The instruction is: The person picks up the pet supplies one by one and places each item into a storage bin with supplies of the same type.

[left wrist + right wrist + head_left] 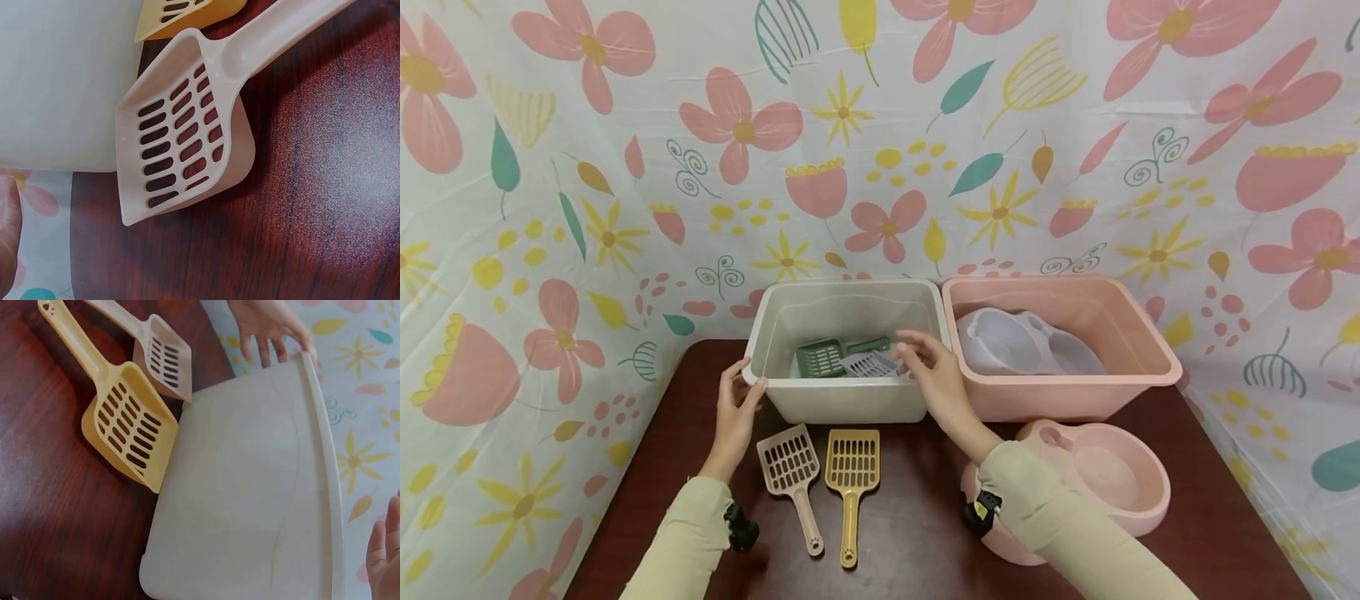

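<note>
At the left front corner of a pale grey litter box [842, 402], my left hand [736, 408] touches the rim with its thumb and fingers. My right hand [938, 379] hovers by the front right of that box, holding nothing, its fingers loosely bent. Inside lie a green litter scoop [808, 360] and a lavender litter scoop [874, 365], the lavender one partly behind my right fingers. On the table before the box rest a beige litter scoop [803, 512] and a yellow litter scoop [850, 521], handles toward me.
A pink litter box [1067, 396] stands right beside the grey one. In it sits a lavender double pet bowl [1000, 342]. Nearer me, a pink double pet bowl [1150, 500] lies partly under my right forearm. A flowered sheet [865, 125] hangs behind the dark wooden table [917, 533].
</note>
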The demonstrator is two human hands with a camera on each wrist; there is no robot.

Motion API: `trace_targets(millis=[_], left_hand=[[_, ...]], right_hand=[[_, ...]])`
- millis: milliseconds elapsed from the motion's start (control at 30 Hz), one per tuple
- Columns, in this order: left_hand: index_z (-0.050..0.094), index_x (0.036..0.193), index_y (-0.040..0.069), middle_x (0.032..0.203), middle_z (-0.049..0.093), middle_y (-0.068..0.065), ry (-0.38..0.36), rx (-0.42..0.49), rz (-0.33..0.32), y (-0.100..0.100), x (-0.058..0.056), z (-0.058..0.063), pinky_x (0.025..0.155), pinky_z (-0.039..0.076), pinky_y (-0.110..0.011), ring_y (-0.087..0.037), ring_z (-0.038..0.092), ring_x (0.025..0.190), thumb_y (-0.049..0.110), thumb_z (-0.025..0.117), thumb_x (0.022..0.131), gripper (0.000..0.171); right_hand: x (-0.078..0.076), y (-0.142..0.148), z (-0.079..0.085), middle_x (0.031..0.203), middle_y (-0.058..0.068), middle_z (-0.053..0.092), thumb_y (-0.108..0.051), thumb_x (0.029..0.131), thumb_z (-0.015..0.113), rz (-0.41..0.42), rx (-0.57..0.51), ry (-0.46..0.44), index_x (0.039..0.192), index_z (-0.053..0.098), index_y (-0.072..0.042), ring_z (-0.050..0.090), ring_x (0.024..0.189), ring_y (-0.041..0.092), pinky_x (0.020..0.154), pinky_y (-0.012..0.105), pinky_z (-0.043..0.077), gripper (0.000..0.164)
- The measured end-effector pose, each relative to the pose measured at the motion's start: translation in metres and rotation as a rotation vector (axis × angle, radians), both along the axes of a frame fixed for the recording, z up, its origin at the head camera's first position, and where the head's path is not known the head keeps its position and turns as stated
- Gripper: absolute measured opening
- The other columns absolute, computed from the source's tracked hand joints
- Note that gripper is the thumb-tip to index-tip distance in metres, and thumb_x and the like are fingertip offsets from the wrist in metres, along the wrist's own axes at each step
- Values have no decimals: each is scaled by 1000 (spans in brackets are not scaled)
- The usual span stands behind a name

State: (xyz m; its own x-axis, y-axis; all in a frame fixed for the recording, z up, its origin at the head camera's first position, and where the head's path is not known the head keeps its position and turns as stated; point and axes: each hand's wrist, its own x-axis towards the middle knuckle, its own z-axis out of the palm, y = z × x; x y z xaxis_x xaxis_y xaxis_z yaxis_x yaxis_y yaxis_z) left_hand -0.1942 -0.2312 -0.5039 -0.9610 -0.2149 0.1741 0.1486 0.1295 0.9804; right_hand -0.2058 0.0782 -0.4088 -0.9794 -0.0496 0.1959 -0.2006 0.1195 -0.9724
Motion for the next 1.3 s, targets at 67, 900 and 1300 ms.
trace_targets(millis=[67,900,1300], left_hand=[[36,147,13,132,48,-12,4,-1,3,0,0,0,83,45,-36,-10,53,102,18,55,103,49],[34,148,5,128,46,-17,-24,-1,-32,9,15,32,79,44,-24,-8,52,99,12,54,102,50],[34,149,7,132,45,-18,-23,-4,-32,7,14,29,80,44,-25,-9,51,100,13,54,103,51]], right_hand=[[3,0,-1,103,25,68,-13,101,59,10,-17,11,129,62,-1,60,87,41,75,30,48,31],[55,-13,-22,97,16,70,-20,101,59,132,-28,1,120,67,-5,63,82,25,79,31,50,25],[68,-14,-46,94,13,70,-17,100,61,155,-18,-65,115,68,-4,63,76,16,76,28,52,22]])
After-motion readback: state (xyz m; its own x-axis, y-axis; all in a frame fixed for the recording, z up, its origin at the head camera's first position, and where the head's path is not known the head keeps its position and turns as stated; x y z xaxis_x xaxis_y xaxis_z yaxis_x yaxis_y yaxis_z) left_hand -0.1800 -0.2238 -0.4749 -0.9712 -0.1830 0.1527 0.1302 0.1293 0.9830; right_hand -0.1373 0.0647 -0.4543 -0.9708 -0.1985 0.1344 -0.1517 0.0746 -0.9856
